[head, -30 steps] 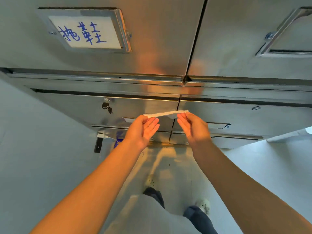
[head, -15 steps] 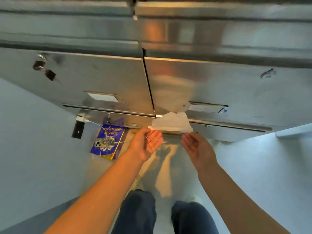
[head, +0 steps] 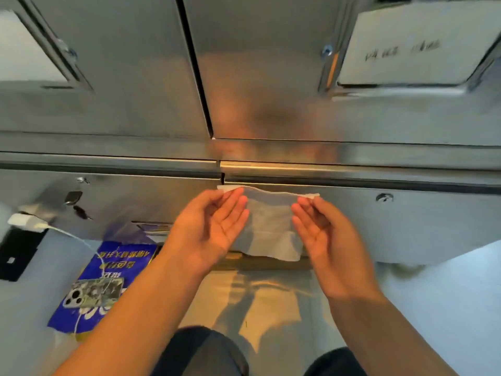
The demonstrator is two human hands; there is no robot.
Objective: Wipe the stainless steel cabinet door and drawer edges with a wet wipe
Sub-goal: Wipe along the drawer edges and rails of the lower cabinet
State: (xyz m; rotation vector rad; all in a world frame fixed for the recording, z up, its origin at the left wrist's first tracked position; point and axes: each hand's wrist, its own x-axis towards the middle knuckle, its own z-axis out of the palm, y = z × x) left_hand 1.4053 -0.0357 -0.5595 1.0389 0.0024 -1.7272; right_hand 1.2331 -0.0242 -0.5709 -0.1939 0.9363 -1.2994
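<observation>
A white wet wipe hangs spread flat in front of the stainless steel drawer front, its top edge just under the drawer's upper edge. My left hand pinches the wipe's top left corner, palm facing me. At the top right corner my right hand pinches it the same way. The steel cabinet doors rise above, split by a vertical gap.
A phone on a white cable lies on a blue packet on the floor at the left. A white charger plug and keys sit at the left drawer. A label holder is on the right door. My knees are at the bottom.
The wipe has been opened wider between my hands and lifted from the lower drawer gap to the upper drawer's top edge. The view has tilted upward.
</observation>
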